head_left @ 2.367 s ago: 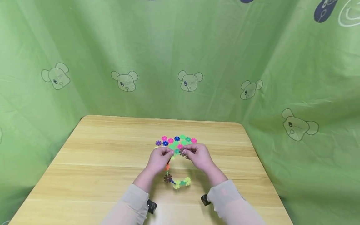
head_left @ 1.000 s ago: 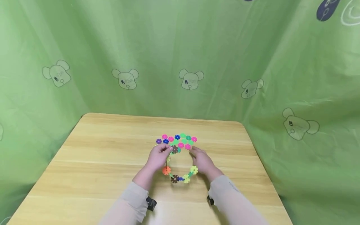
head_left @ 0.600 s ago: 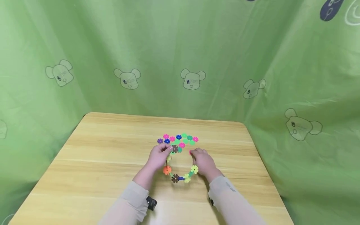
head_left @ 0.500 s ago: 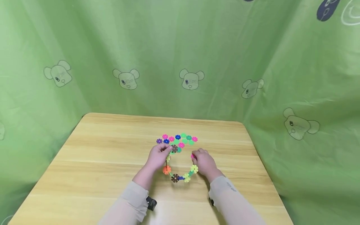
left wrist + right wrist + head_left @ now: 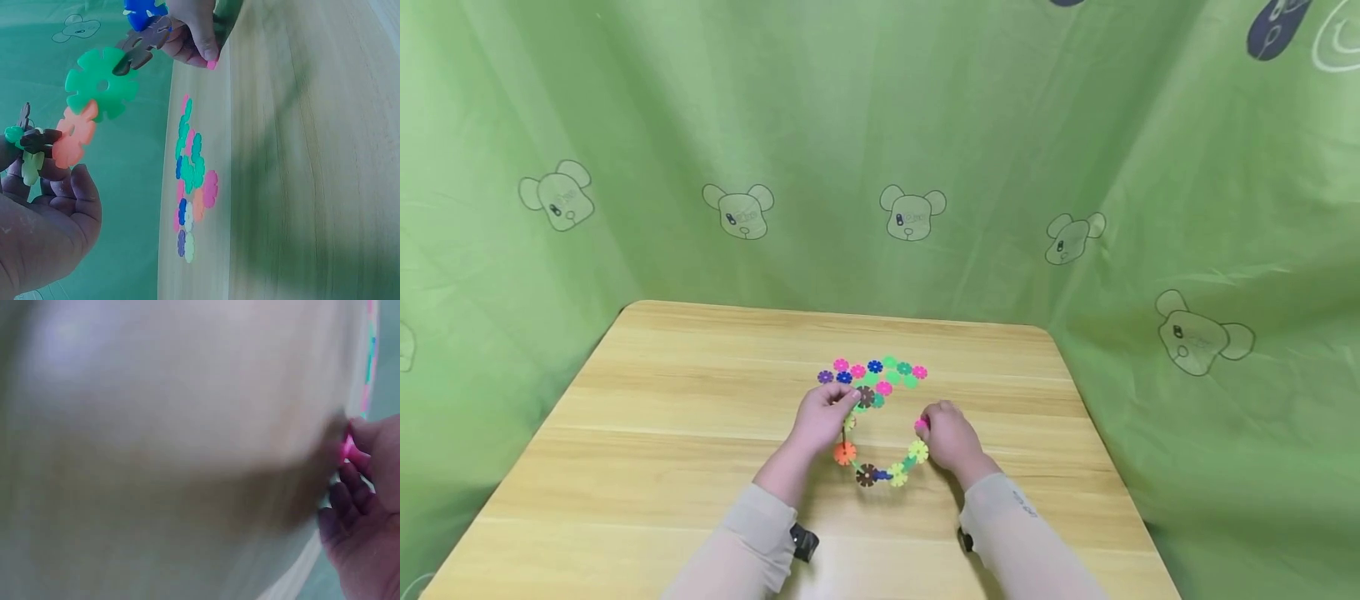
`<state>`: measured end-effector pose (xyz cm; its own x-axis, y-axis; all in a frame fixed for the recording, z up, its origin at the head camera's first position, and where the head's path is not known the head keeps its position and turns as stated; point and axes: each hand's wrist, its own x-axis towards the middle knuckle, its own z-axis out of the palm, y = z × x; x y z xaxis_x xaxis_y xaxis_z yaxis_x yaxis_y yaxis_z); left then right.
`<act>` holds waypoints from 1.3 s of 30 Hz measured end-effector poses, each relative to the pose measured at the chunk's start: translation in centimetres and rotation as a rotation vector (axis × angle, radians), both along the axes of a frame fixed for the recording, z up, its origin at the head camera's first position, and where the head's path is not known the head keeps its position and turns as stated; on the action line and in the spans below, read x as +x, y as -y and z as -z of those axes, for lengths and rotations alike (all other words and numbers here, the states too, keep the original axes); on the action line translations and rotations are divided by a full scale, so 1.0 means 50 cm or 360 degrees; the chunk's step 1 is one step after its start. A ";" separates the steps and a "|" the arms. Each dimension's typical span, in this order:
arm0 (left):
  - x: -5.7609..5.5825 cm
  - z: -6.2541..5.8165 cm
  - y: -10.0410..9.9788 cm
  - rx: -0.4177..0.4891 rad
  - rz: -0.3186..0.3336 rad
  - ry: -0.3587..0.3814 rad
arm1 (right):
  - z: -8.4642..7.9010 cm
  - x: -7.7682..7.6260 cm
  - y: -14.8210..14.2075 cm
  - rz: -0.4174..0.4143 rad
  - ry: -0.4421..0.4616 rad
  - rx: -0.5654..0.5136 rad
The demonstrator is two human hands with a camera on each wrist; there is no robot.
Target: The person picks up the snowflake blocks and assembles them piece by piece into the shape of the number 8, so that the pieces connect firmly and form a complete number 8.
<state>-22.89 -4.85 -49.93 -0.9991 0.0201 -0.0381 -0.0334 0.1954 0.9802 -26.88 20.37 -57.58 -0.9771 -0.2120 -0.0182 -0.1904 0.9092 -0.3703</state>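
Left hand point(image 5: 822, 419) pinches a flower-disc chain point(image 5: 845, 454), right hand point(image 5: 952, 436) pinches a pink disc point(image 5: 921, 425).
The chain hangs above the desk point(image 5: 700, 417); loose discs point(image 5: 875, 367) lie toward its far edge, partly behind left hand.

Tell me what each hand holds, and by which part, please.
Left hand: the flower-disc chain, near its upper end. Right hand: a pink disc, by its edge.

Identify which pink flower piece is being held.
The pink piece pinched by the right hand; the other visible pink pieces lie on the table, farther from the person.
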 end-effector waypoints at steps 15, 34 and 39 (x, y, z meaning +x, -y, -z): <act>0.001 -0.001 0.003 0.0017 -0.0007 0.0003 | -0.142 -0.002 0.037 0.0085 -0.0018 -0.1142; 0.000 -0.001 -0.003 0.0053 -0.0003 0.0015 | -0.206 0.049 0.103 -0.0164 -0.0191 -0.1103; 0.002 -0.003 -0.005 0.0094 -0.0012 0.0024 | -0.208 0.057 0.112 -0.0211 -0.0285 -0.1065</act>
